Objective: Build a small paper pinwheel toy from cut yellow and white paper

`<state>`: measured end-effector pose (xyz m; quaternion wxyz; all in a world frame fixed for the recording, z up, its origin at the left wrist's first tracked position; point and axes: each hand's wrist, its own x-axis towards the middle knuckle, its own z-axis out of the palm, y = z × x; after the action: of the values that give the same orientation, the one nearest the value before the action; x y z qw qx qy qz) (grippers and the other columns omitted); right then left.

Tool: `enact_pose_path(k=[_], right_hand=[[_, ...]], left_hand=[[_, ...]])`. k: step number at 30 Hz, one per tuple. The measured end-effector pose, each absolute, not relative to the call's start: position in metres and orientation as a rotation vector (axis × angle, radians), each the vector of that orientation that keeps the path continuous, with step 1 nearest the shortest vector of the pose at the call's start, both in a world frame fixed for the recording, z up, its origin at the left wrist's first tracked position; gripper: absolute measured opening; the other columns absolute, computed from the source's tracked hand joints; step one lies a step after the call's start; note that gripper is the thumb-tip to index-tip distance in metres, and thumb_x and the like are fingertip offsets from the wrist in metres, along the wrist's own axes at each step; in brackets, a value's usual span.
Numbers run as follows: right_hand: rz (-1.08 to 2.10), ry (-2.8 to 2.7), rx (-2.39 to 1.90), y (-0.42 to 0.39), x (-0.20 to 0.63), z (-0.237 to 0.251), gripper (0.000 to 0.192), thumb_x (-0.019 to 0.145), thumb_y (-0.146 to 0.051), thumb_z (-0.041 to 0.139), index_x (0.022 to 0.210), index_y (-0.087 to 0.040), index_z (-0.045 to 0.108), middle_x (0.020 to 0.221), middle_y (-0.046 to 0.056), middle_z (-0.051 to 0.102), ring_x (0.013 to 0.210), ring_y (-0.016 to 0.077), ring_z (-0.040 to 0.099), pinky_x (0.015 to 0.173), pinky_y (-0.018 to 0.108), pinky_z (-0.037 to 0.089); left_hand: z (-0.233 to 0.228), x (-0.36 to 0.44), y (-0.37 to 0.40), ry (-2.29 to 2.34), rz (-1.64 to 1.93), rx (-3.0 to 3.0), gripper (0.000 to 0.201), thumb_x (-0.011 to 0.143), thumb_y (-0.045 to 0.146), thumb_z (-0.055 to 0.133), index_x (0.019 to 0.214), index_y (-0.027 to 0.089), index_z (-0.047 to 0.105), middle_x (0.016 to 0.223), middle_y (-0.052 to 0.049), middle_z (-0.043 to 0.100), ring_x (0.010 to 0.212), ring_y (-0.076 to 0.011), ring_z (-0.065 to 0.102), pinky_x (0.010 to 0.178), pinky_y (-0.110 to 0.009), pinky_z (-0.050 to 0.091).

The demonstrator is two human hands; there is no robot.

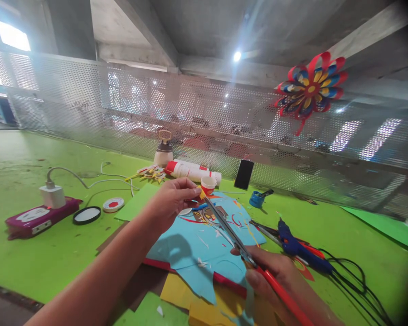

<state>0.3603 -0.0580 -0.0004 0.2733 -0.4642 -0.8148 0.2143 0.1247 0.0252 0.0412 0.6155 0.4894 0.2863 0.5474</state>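
Note:
My left hand (172, 198) pinches a small yellow and red paper piece (201, 194) above the table. In my right hand (275, 271) are red-handled scissors (231, 233), whose blades point up to the left and meet that paper piece. Below both hands lie sheets of blue paper (207, 246), with yellow paper (204, 305) and red paper under them, and small scraps on top.
On the green table (37, 267) are a blue glue gun (297, 246) with black cable, a glue bottle (192, 172), a small red cup (208, 184), a phone (244, 174), a purple power strip (37, 217) with charger, and a round lid (86, 215). A paper flower (309, 88) hangs on the perforated screen.

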Motion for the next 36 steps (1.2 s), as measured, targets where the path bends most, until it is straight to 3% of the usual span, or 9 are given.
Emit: enact_pose_path(k=[7,14,20,27,36], right_hand=[[0.601,-2.171,-1.290,-0.0598,0.3590,-0.0002,0.047,0.085,-0.054,0.043,0.095,-0.015,0.067,0.070,0.006,0.062,0.077,0.0230,0.062,0.062,0.026,0.047],[0.591,-2.120,-1.292,-0.0624,0.3559,0.0024,0.048,0.082,-0.059,0.044,0.079,-0.017,0.067,0.070,0.004,0.061,0.063,0.0162,0.054,0.053,0.022,0.040],[0.553,-2.115,-1.284,-0.0617,0.3554,0.0020,0.052,0.080,-0.063,0.045,0.085,-0.017,0.069,0.056,-0.001,0.047,0.051,0.0108,0.039,0.048,0.020,0.033],[0.588,-2.106,-1.301,-0.0619,0.3548,0.0017,0.054,0.080,-0.065,0.043,0.073,-0.016,0.065,0.058,-0.001,0.044,0.054,0.0114,0.038,0.048,0.021,0.031],[0.598,-2.083,-1.320,-0.0639,0.3539,0.0032,0.056,0.079,-0.067,0.042,0.074,-0.017,0.065,0.058,-0.001,0.044,0.054,0.0112,0.037,0.048,0.021,0.031]], left_hand=[[0.0428,0.1214,0.0270,0.672,1.225,1.119,0.016,0.063,0.014,0.073,0.061,0.013,0.056,0.060,-0.001,0.063,0.059,-0.0115,0.060,0.063,-0.026,0.046],[0.0410,0.1209,0.0288,0.674,1.204,1.123,0.018,0.061,0.015,0.073,0.060,0.013,0.055,0.059,-0.002,0.063,0.058,-0.0130,0.061,0.061,-0.026,0.046],[0.0425,0.1208,0.0277,0.703,1.220,1.149,0.019,0.059,0.015,0.074,0.059,0.013,0.056,0.059,-0.002,0.062,0.057,-0.0118,0.059,0.060,-0.026,0.046],[0.0416,0.1206,0.0280,0.723,1.248,1.233,0.020,0.061,0.018,0.075,0.060,0.013,0.055,0.057,-0.001,0.061,0.053,-0.0106,0.057,0.057,-0.025,0.043],[0.0438,0.1198,0.0285,0.747,1.236,1.267,0.014,0.061,0.014,0.071,0.058,0.012,0.058,0.055,-0.002,0.060,0.052,-0.0102,0.055,0.055,-0.025,0.041]])
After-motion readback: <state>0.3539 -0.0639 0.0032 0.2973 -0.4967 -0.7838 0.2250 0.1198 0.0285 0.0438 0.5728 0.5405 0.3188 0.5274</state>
